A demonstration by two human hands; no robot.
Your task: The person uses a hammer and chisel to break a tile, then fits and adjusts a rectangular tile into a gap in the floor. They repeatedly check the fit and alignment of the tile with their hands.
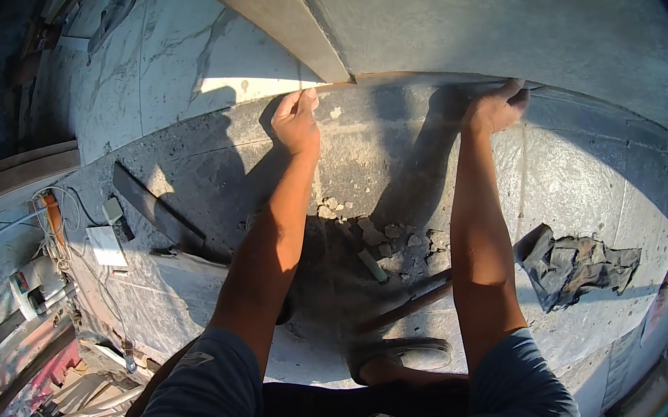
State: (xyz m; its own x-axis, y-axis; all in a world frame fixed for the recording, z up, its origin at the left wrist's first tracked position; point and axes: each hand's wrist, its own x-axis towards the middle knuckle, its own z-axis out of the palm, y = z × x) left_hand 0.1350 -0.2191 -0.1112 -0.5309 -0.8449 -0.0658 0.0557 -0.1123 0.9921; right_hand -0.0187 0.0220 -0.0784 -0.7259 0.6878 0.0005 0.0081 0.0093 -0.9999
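My left hand (297, 121) reaches forward to the tiled floor by the foot of a grey-brown upright post (290, 22). Its thumb and fingers are pinched together; whatever they hold is too small to make out. Farther right, my right hand (497, 108) is at the bottom edge of the large grey panel (510, 12), fingers curled in. Anything inside those fingers is hidden. A thin reddish-brown line (418, 76) runs along the panel's lower edge between both hands.
Broken mortar chunks (392, 243) lie on the dusty floor between my arms. Crumpled black plastic (579, 266) is at the right. Leftward are a dark flat bar (154, 205), a white square plate (107, 246), loose cables (54, 234) and piled scraps. My sandalled foot (402, 358) is below.
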